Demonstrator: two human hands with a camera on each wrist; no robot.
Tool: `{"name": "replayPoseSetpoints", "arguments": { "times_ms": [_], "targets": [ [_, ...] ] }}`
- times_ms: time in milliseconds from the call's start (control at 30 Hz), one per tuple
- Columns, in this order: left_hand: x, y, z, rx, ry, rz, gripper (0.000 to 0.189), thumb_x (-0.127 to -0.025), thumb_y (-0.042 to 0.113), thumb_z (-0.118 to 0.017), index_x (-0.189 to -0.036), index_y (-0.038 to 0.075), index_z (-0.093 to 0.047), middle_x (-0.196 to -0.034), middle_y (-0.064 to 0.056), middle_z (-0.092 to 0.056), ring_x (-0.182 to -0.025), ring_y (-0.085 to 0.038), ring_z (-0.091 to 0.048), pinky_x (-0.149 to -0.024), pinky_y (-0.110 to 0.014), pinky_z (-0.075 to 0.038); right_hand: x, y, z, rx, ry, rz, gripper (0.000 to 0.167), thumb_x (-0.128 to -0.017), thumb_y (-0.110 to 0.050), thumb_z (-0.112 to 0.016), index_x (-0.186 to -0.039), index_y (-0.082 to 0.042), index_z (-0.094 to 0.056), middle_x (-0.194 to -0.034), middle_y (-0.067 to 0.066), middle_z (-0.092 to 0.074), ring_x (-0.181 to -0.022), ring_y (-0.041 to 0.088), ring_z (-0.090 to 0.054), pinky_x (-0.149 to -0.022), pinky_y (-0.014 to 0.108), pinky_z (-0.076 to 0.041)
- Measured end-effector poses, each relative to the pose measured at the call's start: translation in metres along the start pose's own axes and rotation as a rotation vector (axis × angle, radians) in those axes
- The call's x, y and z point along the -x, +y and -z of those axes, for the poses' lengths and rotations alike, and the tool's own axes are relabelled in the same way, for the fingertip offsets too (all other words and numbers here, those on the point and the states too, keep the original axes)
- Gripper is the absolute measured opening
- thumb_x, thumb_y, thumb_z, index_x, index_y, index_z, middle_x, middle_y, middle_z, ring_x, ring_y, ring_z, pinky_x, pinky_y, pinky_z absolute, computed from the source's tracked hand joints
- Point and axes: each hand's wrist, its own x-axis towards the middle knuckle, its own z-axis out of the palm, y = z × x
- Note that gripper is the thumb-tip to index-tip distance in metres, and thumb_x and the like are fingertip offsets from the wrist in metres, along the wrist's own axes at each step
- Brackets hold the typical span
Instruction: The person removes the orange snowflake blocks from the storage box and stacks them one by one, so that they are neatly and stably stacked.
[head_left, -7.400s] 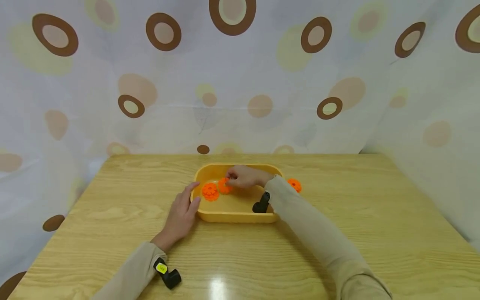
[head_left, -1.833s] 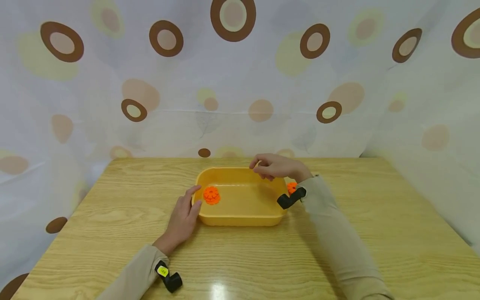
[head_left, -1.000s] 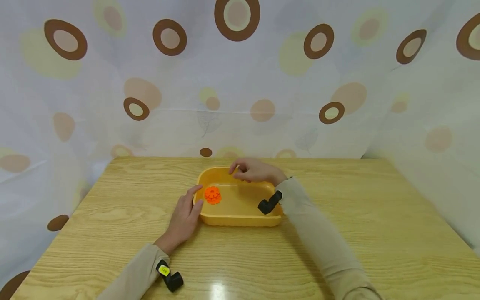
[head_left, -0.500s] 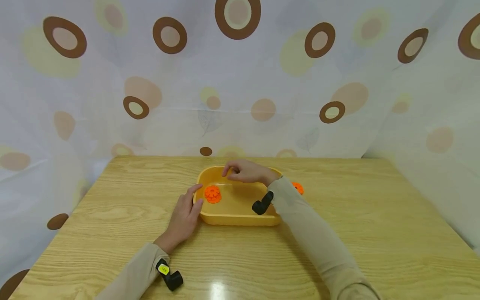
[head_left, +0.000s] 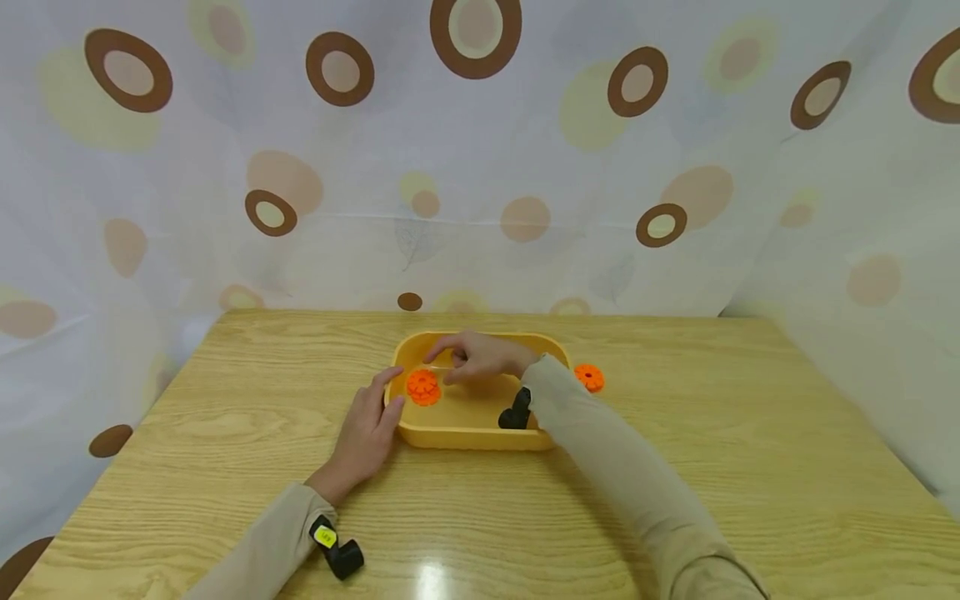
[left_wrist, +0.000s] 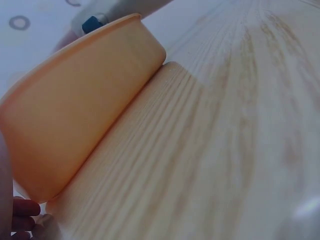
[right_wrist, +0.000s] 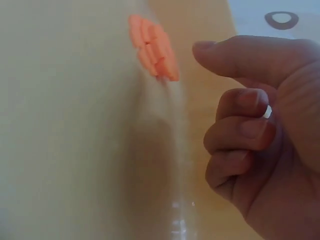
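Observation:
A yellow plastic basin (head_left: 472,439) stands on the wooden table. My left hand (head_left: 363,437) holds its left end, thumb and forefinger at the rim; in the left wrist view its other fingers (left_wrist: 25,222) curl low beside the wall. Inside, near that end, orange notched plastic discs (head_left: 423,388) lie overlapping. My right hand (head_left: 480,354) reaches into the basin just right of them, thumb and forefinger spread and holding nothing. The right wrist view shows its remaining fingers (right_wrist: 237,135) curled, the forefinger pointing toward the orange discs (right_wrist: 154,47), with a gap between.
Another orange notched disc (head_left: 592,383) lies on the table (head_left: 750,450) just outside the basin's right end. A patterned cloth (head_left: 465,167) hangs behind and beside the table. Black cameras are strapped to both sleeves, the right one hanging over the basin.
Earlier, my right hand pinched an orange disc in the basin; that disc later left the basin. Since then the hand has swung back left, from the right end toward the overlapping discs. My left hand stays put.

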Motion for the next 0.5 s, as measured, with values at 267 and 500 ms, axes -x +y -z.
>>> {"name": "replayPoseSetpoints", "arguments": {
  "times_ms": [267, 500],
  "targets": [
    [0.000, 0.000, 0.000, 0.006, -0.007, 0.013, 0.040, -0.099, 0.019, -0.046, -0.137, 0.008, -0.045, -0.077, -0.004, -0.044, -0.082, -0.024, -0.045, -0.072, -0.035, -0.035, -0.005, 0.003, -0.011, 0.051, 0.000, 0.022, 0.040, -0.088, -0.012, -0.068, -0.127, -0.005, -0.060, -0.057, -0.004, -0.034, -0.050, 0.009, -0.029, -0.053, 0.020, -0.028],
    [0.000, 0.000, 0.000, 0.004, -0.013, 0.015, 0.040, -0.099, 0.020, -0.046, -0.138, 0.008, -0.044, -0.082, -0.007, -0.048, -0.085, -0.025, -0.046, -0.075, -0.037, -0.036, -0.011, 0.012, -0.016, 0.077, -0.007, 0.030, 0.046, -0.089, -0.012, -0.068, -0.132, -0.005, -0.056, -0.057, -0.004, -0.034, -0.050, 0.008, -0.030, -0.052, 0.019, -0.028]
  ]
}}
